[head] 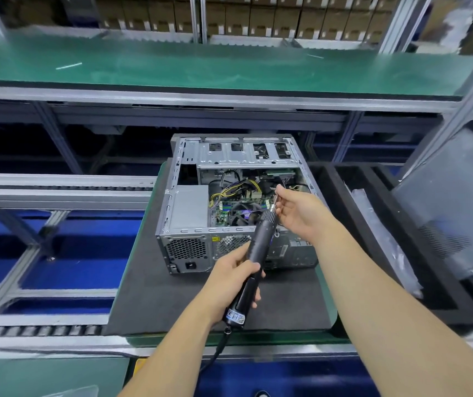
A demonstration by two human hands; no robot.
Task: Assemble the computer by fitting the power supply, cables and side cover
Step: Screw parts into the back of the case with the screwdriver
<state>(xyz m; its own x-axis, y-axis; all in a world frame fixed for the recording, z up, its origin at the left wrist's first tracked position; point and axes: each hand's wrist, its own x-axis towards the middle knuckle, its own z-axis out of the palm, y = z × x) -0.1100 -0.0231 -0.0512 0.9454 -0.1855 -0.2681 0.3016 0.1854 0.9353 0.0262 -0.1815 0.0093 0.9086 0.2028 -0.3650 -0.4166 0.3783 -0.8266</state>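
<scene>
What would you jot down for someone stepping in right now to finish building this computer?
Left hand: gripping the body of the corded electric screwdriver.
Right hand: pinching the screwdriver's bit near its tip, apparently seating a screw; too small to confirm.
Computer case: lying open-side up on the dark foam mat, rear panel toward the worker.
Done: power supply sits in its corner; yellow and black cables run over the motherboard.
Left: drive the screws, check the cables, fit the grey side cover, which leans at the right.
</scene>
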